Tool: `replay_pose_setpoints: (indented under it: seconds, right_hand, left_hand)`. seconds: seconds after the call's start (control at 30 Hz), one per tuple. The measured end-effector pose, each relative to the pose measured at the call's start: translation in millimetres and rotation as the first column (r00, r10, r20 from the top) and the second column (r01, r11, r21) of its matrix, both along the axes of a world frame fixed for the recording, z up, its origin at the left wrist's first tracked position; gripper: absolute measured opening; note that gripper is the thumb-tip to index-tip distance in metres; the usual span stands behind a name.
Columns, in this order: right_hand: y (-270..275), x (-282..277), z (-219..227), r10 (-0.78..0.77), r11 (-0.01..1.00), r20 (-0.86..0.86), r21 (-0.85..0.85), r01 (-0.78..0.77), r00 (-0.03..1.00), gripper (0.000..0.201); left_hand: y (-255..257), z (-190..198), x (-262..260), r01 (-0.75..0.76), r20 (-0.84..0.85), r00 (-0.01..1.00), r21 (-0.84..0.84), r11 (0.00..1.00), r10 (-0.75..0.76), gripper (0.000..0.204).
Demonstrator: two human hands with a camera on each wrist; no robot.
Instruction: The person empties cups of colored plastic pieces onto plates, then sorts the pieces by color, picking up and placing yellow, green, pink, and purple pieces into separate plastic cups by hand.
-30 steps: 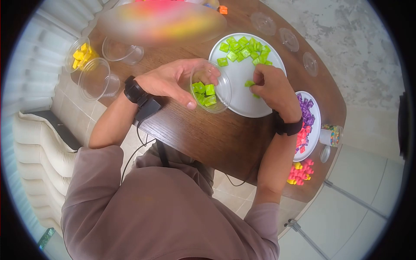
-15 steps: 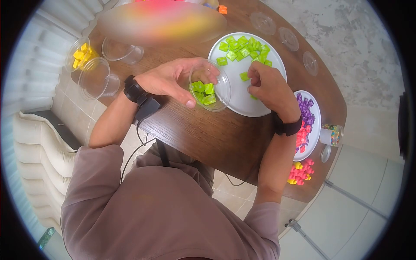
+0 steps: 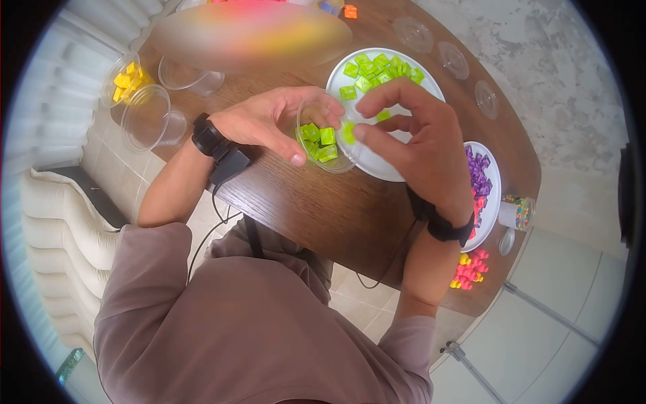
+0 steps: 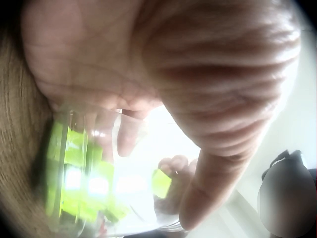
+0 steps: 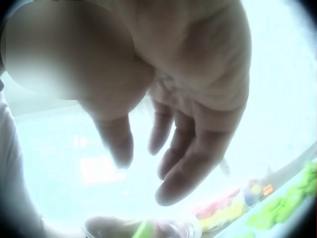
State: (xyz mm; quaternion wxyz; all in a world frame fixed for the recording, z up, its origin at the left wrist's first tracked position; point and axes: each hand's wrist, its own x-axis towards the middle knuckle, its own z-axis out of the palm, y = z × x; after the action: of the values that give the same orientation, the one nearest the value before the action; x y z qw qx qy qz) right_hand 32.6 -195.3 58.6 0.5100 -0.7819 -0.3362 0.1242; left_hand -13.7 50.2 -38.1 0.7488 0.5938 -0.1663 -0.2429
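Observation:
My left hand [image 3: 269,124] is curled round a clear plastic cup [image 3: 350,156], fingers behind it and thumb near its rim. Several green wrapped candies [image 4: 81,148] lie in the cup. A single blurred green candy [image 3: 348,132] is at the cup's rim, just off the fingertips of my right hand [image 3: 420,145]. That hand's thumb and fingers are spread apart, and the right wrist view shows the gap between them. Behind it, a white plate [image 3: 377,165] bears more green candies [image 3: 377,67], partly hidden by the hand.
Clear cups [image 3: 145,118] stand at the left, one holding yellow candies [image 3: 128,82]. Clear lids [image 3: 453,59] lie along the far right edge. A second plate [image 3: 494,192] carries purple and red candies, beside a jar [image 3: 517,212] and small pink and yellow pieces [image 3: 470,269].
My right hand has lifted off the plate and moved left to the cup, its fingers spreading from a green candy. The left hand and cup have stayed in place.

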Motion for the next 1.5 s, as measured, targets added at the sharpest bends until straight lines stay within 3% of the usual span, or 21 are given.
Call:
replay_pose_setpoints:
  seconds: [0.07, 0.13, 0.17, 0.23, 0.33, 0.57, 0.67, 0.73, 0.87, 0.97, 1.03, 1.07, 1.13, 1.23, 1.5]
  right_hand:
    - [1, -2, 0, 0.007, 0.999, -0.007, 0.049, -0.006, 1.000, 0.020]
    - [-5, 9, -4, -0.179, 0.983, 0.100, -0.025, 0.182, 0.979, 0.021]
    - [-12, 16, -8, -0.176, 0.984, 0.102, -0.023, 0.179, 0.979, 0.021]
    - [-29, 31, -23, -0.082, 0.916, 0.286, -0.357, 0.185, 0.955, 0.023]
    - [-36, 40, -51, 0.014, 0.872, 0.354, -0.462, 0.162, 0.935, 0.025]
    - [-30, 45, -65, 0.060, 0.861, 0.348, -0.492, 0.128, 0.936, 0.024]
    - [-25, 41, -46, 0.040, 0.903, 0.306, -0.419, 0.096, 0.951, 0.023]
    - [-14, 28, -23, 0.000, 0.969, 0.150, -0.246, 0.037, 0.989, 0.025]
    - [-6, 6, -1, 0.048, 0.993, -0.003, -0.104, -0.048, 0.999, 0.026]
    - [-12, 24, -16, -0.068, 0.991, 0.110, -0.106, 0.080, 0.992, 0.024]
    - [-17, 40, -39, -0.084, 0.970, 0.311, -0.193, 0.149, 0.947, 0.024]
    - [-17, 43, -52, -0.085, 0.970, 0.313, -0.193, 0.151, 0.946, 0.024]
    - [-16, 47, -72, 0.061, 0.980, 0.404, -0.197, 0.022, 0.913, 0.027]
    - [-7, 39, -79, 0.105, 0.973, 0.522, -0.232, 0.022, 0.846, 0.029]
    - [-2, 34, -75, 0.077, 0.911, 0.521, -0.384, 0.153, 0.850, 0.022]
  left_hand:
    - [-2, 1, -2, -0.020, -0.062, 0.998, -0.064, 0.998, 0.016, 0.089]
    - [-1, -1, 0, -0.008, -0.032, 0.999, -0.036, 0.999, 0.007, 0.089]
    - [0, -1, 1, 0.004, 0.001, 1.000, -0.004, 1.000, -0.004, 0.089]
    - [0, 1, 0, 0.000, 0.005, 1.000, -0.008, 1.000, 0.000, 0.089]
    - [0, 0, 2, 0.008, 0.031, 0.999, -0.016, 1.000, -0.008, 0.089]
    - [-1, -1, 0, 0.010, -0.012, 1.000, -0.056, 0.998, -0.010, 0.089]
    - [0, 0, 1, 0.012, 0.022, 1.000, -0.029, 1.000, -0.011, 0.090]
    - [0, 1, 1, 0.007, 0.005, 1.000, -0.032, 0.999, -0.007, 0.089]
    - [-2, 3, -3, -0.015, -0.098, 0.995, -0.068, 0.998, 0.008, 0.088]
    - [-1, 0, 0, 0.003, -0.011, 1.000, -0.054, 0.999, -0.003, 0.087]
    - [0, -3, 0, 0.000, -0.005, 1.000, -0.060, 0.998, 0.000, 0.087]
    - [-1, -3, 0, 0.001, 0.000, 1.000, -0.069, 0.998, -0.001, 0.086]
    - [-1, 0, 1, 0.007, -0.001, 1.000, -0.074, 0.997, -0.007, 0.086]
    - [-1, -2, 1, 0.007, -0.005, 1.000, -0.079, 0.997, -0.007, 0.087]
    - [-1, -2, 0, 0.003, -0.030, 1.000, -0.090, 0.996, -0.006, 0.088]
